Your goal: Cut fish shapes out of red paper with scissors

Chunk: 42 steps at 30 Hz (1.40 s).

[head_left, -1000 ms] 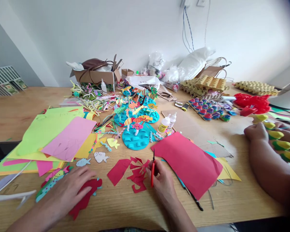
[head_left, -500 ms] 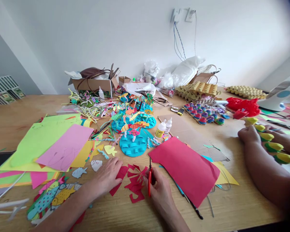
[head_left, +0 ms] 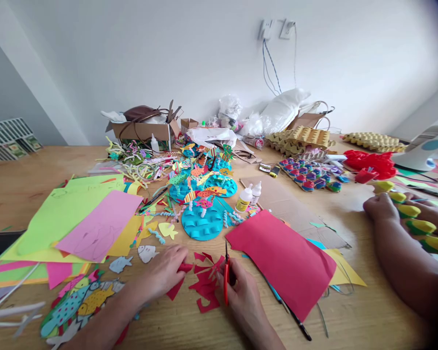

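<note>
My right hand [head_left: 241,288] is closed on the handles of red scissors [head_left: 227,278], whose dark blades point away from me. My left hand [head_left: 165,270] has its fingers closed on a small piece of red paper [head_left: 175,288], partly hidden beneath them. Between the two hands lie cut red paper scraps [head_left: 206,287]. A large red sheet [head_left: 282,262] lies to the right of the scissors. Beyond the hands sits a round blue base [head_left: 201,221] with raised loops, and small paper fish lie left of it.
Green and pink sheets [head_left: 71,209] and a pile of coloured paper fish [head_left: 95,301] are at the left. Glue bottles [head_left: 244,198] stand beyond the red sheet. At the right, another person's hand [head_left: 381,209] holds a painted egg-carton strip [head_left: 410,212].
My left fingers have drawn together and lifted an end of the red piece slightly. My right hand still holds the scissors. The whole view has shifted slightly.
</note>
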Motion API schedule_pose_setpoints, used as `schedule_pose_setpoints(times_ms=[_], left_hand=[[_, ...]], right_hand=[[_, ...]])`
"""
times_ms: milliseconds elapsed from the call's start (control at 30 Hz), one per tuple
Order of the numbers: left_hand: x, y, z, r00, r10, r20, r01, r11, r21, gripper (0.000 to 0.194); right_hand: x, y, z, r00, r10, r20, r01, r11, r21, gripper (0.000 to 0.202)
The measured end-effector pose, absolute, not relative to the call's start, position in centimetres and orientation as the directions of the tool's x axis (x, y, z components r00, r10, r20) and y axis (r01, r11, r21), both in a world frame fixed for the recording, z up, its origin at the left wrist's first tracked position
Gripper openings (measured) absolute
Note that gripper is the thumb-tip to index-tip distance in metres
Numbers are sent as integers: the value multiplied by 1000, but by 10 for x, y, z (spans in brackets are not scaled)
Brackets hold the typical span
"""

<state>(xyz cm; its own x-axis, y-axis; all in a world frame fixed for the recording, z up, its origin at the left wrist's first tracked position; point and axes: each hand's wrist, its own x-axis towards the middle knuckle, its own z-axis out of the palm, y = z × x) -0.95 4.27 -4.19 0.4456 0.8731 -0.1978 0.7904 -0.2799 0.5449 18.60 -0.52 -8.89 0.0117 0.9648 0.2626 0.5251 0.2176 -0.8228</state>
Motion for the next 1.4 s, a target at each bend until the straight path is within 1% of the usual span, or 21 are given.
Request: schedule_pose_setpoints(times_ms=[100, 233, 333, 433, 467, 533, 600, 667, 833, 900, 967, 1067, 1167, 1300, 1400], left_hand=[[-13, 47, -39, 421, 888, -184, 740, -219, 636, 13], [-14, 50, -33, 377, 917, -132, 606, -136, 784, 25], [-12, 48, -32, 316, 942, -114, 428, -34, 903, 30], [-9, 46, -29, 244, 959, -142, 241, 81, 967, 35], [-7, 45, -28, 224, 964, -144, 209, 97, 973, 36], [-3, 43, -23, 195, 975, -110, 221, 65, 973, 36], [3, 40, -20, 173, 985, -28, 282, -23, 959, 34], [8, 38, -19, 166, 983, 74, 353, -129, 927, 31], [10, 38, -33, 158, 942, 294, 462, -334, 821, 29], [8, 39, -41, 139, 918, 372, 501, -389, 773, 30], [7, 40, -47, 137, 901, 412, 522, -419, 743, 30], [9, 39, -53, 143, 899, 415, 520, -425, 741, 31], [12, 37, -55, 121, 921, 370, 475, -381, 793, 33], [11, 35, -55, 117, 956, 270, 321, -293, 900, 34], [8, 34, -56, 107, 954, 280, 242, -298, 924, 27]], right_hand=[[186, -6, -88, 9, 966, 260, 511, 219, -831, 13], [186, -6, -89, 18, 971, 238, 458, 203, -865, 12], [184, -6, -89, 47, 982, 185, 360, 156, -920, 13], [184, -5, -84, 60, 993, 97, 227, 81, -970, 16], [184, -4, -80, 48, 997, 65, 189, 55, -981, 17], [184, 1, -69, -1, 1000, 11, 126, 11, -992, 19], [183, 8, -55, -61, 998, -13, 60, -10, -998, 23], [179, 19, -43, -73, 997, -17, 16, -16, -1000, 26], [162, 43, -32, -124, 991, 52, 9, 53, -999, 31], [156, 48, -36, -139, 986, 88, -52, 82, -995, 32], [153, 49, -43, -142, 983, 112, -122, 95, -988, 32], [153, 49, -53, -111, 987, 116, -141, 99, -985, 31], [156, 48, -60, -69, 988, 137, -126, 127, -984, 28], [157, 45, -63, -48, 983, 175, -71, 172, -983, 23], [155, 41, -62, -47, 979, 198, -33, 196, -980, 21]])
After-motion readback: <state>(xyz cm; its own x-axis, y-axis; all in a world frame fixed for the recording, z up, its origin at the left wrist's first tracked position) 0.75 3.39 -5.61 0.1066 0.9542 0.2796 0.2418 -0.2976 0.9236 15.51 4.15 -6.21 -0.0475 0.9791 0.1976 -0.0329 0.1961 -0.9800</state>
